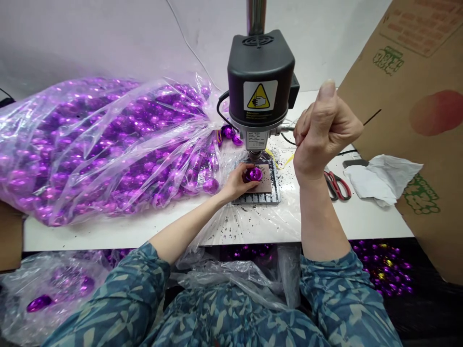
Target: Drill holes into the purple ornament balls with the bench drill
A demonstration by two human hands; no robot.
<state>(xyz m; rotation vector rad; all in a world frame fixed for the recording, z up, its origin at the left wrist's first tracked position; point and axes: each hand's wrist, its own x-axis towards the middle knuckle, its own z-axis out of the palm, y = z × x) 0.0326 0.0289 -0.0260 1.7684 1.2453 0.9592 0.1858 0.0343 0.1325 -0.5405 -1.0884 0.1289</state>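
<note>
My left hand [239,182] pinches a shiny purple ball [255,174] between thumb and fingers. The ball rests on a brown square pad [266,185] on the slotted metal base [275,196] of a black bench press machine [261,67], just beneath its spindle [255,155]. Raised on the machine's right side, my right hand [323,127] is closed in a fist around its lever [287,129]; the fingers and hand hide most of the grip. Dark chips lie scattered around the base.
A large clear bag [108,144] of purple balls fills the table's left side. To the right are red-handled scissors [338,185], white crumpled paper [379,178] and a tall cardboard box [415,96]. More purple pieces [385,270] lie below the table [369,224].
</note>
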